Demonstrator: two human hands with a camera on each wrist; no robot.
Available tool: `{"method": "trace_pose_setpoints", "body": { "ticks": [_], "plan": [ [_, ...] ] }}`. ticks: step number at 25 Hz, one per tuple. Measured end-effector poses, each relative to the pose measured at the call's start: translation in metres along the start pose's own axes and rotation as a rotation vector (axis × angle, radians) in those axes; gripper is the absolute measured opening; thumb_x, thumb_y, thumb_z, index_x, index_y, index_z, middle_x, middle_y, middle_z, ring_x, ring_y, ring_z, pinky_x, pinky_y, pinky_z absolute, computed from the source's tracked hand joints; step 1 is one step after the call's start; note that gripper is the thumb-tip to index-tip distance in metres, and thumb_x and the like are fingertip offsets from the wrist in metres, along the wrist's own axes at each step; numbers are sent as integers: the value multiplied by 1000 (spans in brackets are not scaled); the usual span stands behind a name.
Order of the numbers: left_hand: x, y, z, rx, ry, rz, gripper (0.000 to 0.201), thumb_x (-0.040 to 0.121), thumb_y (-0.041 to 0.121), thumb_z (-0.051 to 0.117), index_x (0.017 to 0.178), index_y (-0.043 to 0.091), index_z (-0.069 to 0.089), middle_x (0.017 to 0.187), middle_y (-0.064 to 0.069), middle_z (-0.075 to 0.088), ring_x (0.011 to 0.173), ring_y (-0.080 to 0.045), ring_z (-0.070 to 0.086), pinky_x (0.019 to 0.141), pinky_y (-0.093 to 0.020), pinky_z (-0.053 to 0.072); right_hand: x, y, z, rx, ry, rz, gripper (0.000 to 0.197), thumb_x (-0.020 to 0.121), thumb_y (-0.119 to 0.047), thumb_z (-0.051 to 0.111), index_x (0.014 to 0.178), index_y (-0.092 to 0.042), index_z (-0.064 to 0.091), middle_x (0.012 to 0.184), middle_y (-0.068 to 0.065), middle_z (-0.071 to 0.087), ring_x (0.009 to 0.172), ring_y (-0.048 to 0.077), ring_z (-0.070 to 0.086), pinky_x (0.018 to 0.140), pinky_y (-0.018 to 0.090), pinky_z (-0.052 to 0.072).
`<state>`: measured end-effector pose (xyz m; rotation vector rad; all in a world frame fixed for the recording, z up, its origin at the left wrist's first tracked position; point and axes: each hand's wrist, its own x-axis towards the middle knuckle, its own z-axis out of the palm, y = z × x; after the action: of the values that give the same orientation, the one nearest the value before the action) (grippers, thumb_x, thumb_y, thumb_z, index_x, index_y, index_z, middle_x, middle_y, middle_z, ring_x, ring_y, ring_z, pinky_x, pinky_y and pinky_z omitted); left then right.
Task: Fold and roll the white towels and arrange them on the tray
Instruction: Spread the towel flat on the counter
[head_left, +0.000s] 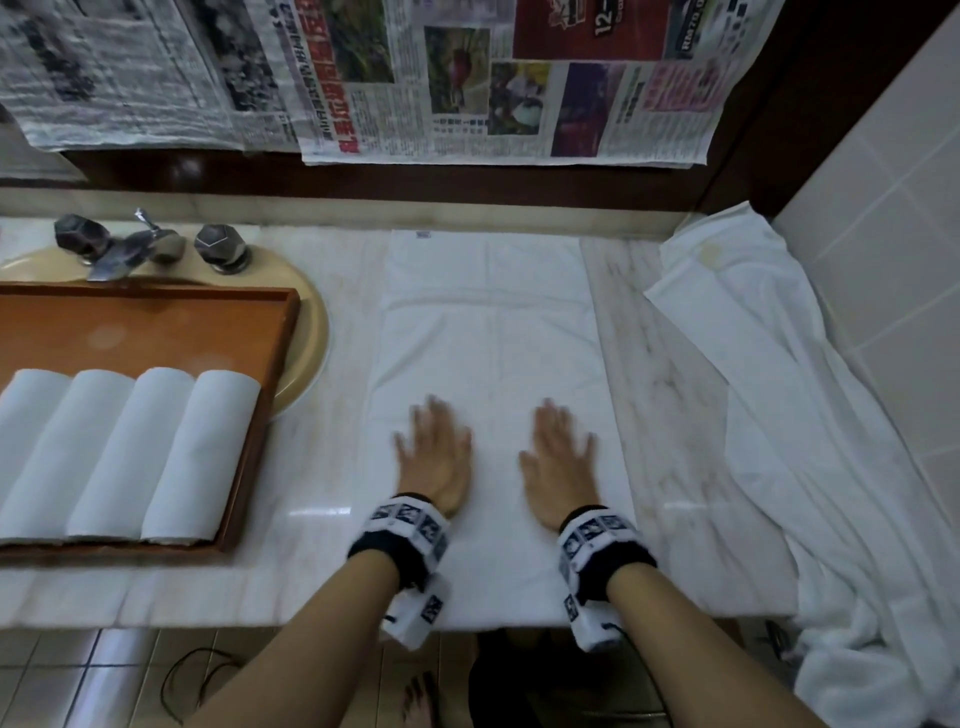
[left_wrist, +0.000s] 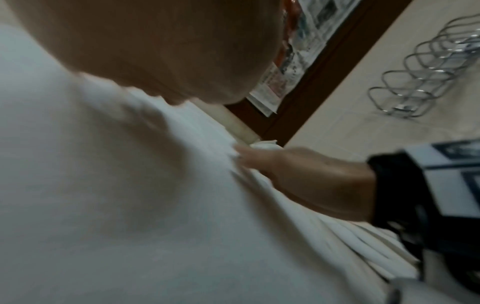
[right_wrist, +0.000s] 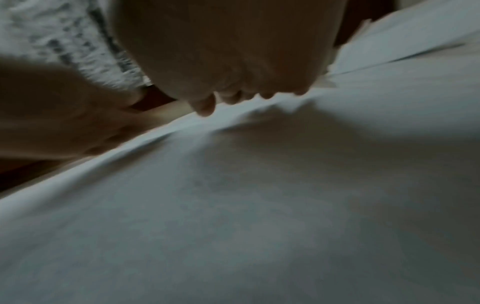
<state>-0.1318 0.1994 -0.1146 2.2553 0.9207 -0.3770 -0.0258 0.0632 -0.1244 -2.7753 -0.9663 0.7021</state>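
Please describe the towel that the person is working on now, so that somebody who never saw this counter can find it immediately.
On the marble counter, look right of the wooden tray that lies over the sink. The flat towel lies spread there, with the left hand and right hand flat on its near end. Unlike the four rolled towels on the tray and the crumpled pile farther right, it is smooth and rectangular.

White towel (head_left: 488, 332), orange-brown tray (head_left: 156, 332), pale veined marble counter (head_left: 660, 364), black-and-white wristbands (head_left: 402, 530)
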Motion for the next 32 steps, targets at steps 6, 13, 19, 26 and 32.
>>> {"method": "trace_pose_setpoints", "body": {
  "ticks": [6, 13, 19, 26, 32],
  "plan": [
    [41, -34, -23, 116, 22, -117, 59, 104, 43, 10, 153, 20, -13, 159, 2, -25, 146, -19, -22, 118, -47, -13, 35, 41, -15, -73, -79, 175, 66, 102, -46, 15, 152, -17, -15, 156, -3, -28, 146, 15, -21, 113, 55, -15],
    [53, -20, -32, 149, -23, 95, 59, 105, 38, 14, 154, 17, -11, 160, 3, -22, 147, -16, -21, 118, -41, -12, 40, 19, -15, -27, -91, -54, 65, 103, -40, 22, 153, -19, -14, 157, -7, -26, 145, 12, -23, 117, 52, -11],
    [35, 6, -37, 6, 4, 90, 57, 105, 39, 14, 155, 14, 7, 163, 1, -2, 150, -18, -1, 121, -39, 1, 22, -3, -22, 20, -21, -67, 60, 102, -29, 29, 154, -16, 2, 161, -5, -12, 148, 15, -10, 118, 52, -6],
    [100, -8, -37, 87, 102, -52, 60, 104, 42, 11, 154, 19, -12, 156, 3, -27, 146, -17, -21, 118, -41, -15, 105, 31, -39, -27, -57, 86, 65, 102, -45, 20, 152, -22, -13, 158, -4, -27, 145, 13, -21, 116, 55, -10],
    [135, 59, -49, -89, 6, 80, 58, 104, 40, 7, 153, 16, -12, 159, 0, -24, 146, -15, -21, 116, -41, -15, 145, -13, -61, -62, -85, -169, 64, 102, -43, 18, 151, -22, -17, 156, -7, -29, 144, 16, -26, 112, 60, -16]
  ]
}}
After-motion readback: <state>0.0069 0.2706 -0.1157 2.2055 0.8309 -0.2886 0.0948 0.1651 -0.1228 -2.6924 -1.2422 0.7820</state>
